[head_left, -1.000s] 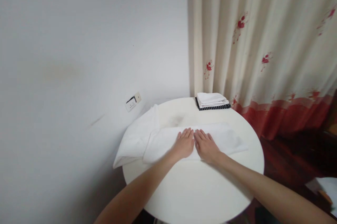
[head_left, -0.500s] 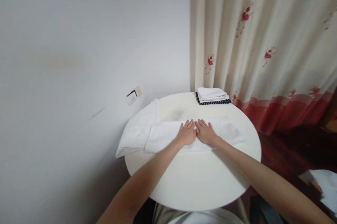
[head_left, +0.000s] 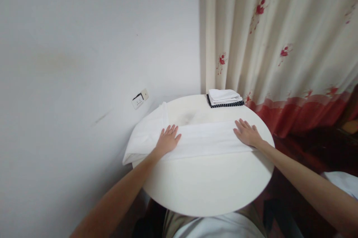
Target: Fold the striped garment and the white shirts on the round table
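A white cloth garment [head_left: 207, 139] lies as a long folded strip across the round white table [head_left: 207, 185]. Its left part [head_left: 145, 135] spreads wider and hangs a little past the table's left edge. My left hand [head_left: 167, 140] rests flat on the cloth near where the strip meets the wider part, fingers spread. Toward the strip's right end, my right hand [head_left: 246, 133] also lies flat with fingers apart. Neither hand grips the fabric. What kind of garment it is, I cannot make out.
At the table's far edge sits a folded stack of white cloth [head_left: 224, 96] on a dark patterned cloth [head_left: 228, 105]. A wall socket [head_left: 138, 101] is beyond the left edge. A floral curtain [head_left: 268, 44] hangs behind. Something white [head_left: 342, 182] is at the lower right.
My hands were side by side at the middle of the strip. They have slid apart, left hand to the left and right hand to the right, and the cloth between them looks flatter.
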`<control>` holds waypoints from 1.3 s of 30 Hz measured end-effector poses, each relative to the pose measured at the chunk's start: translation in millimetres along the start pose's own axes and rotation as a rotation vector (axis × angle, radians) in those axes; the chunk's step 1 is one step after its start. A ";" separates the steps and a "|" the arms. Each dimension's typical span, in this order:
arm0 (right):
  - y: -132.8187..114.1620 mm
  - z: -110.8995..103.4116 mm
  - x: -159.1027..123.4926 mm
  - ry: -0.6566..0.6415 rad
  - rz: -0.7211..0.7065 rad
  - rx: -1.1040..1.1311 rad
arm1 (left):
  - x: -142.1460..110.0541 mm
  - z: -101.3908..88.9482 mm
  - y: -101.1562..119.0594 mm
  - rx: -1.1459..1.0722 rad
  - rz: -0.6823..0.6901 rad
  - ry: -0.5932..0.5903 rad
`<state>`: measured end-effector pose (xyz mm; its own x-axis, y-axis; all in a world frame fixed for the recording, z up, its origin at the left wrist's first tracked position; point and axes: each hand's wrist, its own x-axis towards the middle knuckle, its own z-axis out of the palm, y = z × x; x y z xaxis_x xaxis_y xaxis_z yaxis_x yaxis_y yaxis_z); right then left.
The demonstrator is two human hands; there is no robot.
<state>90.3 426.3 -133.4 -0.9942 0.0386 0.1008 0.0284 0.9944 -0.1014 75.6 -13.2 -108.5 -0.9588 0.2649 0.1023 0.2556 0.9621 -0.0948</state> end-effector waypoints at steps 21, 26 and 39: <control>-124.4 -2.9 3.0 -0.105 -0.228 0.117 | 37.0 4.6 60.6 -0.251 0.188 -0.059; -70.2 2.7 31.6 -0.008 -0.119 0.034 | 48.8 -1.1 -8.4 -0.284 0.195 -0.028; -36.1 -11.7 48.9 0.144 0.025 0.141 | 75.2 -19.7 -52.1 -0.335 0.152 -0.079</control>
<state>41.9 393.5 -113.2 -0.9679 0.0870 0.2358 0.0281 0.9697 -0.2426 -7.4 -42.2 -76.3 -0.9099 0.4134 0.0339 0.4098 0.8834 0.2272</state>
